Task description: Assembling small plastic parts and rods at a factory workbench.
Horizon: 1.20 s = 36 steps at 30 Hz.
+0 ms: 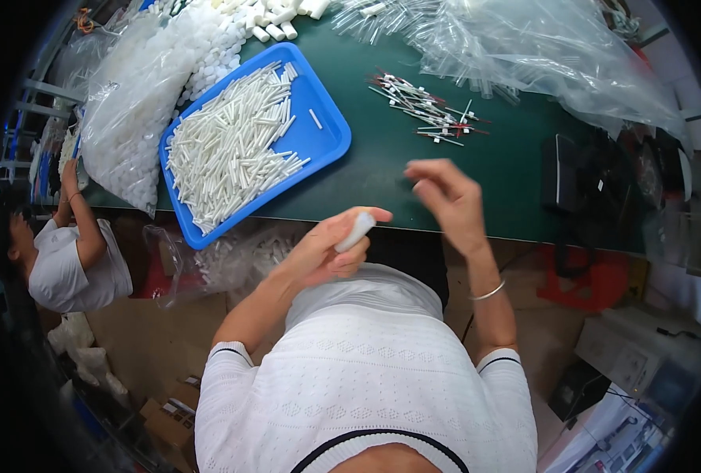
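Observation:
My left hand (325, 251) is closed around a short white cylinder (356, 232), held tilted in front of my body near the table's front edge. The cylinder's lower part is hidden by my fingers. To the right of it, my right hand (451, 203) hovers over the edge with thumb and fingers apart and nothing visible in it. Beyond that hand, a loose pile of thin sticks (437, 114) with white tabs and red parts lies on the green table (350, 189). At the left, a blue tray (333, 130) holds many small white rods (232, 142).
A clear bag of white round pieces (122, 118) leans left of the tray. Thicker white cylinders (275, 27) lie at the back. Clear plastic sheeting (524, 55) covers clear tubes (370, 24). A black device (563, 173) stands right. Another person (78, 252) works at far left.

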Tool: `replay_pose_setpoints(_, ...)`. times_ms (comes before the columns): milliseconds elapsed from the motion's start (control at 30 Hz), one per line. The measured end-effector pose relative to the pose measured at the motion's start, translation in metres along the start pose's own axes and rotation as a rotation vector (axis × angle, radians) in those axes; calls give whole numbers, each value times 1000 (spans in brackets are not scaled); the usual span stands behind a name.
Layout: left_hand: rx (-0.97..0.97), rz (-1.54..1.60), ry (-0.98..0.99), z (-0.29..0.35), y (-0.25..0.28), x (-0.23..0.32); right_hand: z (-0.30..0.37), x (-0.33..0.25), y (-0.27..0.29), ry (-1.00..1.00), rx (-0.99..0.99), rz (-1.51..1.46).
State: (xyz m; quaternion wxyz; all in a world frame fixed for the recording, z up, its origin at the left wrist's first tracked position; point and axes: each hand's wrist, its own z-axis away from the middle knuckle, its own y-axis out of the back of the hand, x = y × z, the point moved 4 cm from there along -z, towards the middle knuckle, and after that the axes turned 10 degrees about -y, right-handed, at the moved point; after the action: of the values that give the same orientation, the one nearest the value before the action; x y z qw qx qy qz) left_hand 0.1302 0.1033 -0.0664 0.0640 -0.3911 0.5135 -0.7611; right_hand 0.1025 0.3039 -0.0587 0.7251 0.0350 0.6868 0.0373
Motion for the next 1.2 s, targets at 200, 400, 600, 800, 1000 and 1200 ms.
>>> replay_pose_setpoints(200, 382, -795, -16, 77, 72, 8, -49, -10, 79, 330, 348, 774)
replay_pose_setpoints(400, 561, -2048, 205, 146, 152, -2, -43, -3, 61, 355, 223, 878)
replay_pose_setpoints(600, 252, -1499, 85, 42, 22, 31, -25, -7, 39, 340, 211, 923)
replay_pose_setpoints(800, 56, -1840, -964, -83, -20, 38, -26, 2, 33, 351, 179, 879)
replay_pose_setpoints(1000, -36, -1981, -906, -119, -8, 26, -18, -11, 25, 322, 148, 945)
replay_pose_setpoints(1200, -46, -1849, -831, -89, -24, 46, -16, -19, 8, 544, 191, 852)
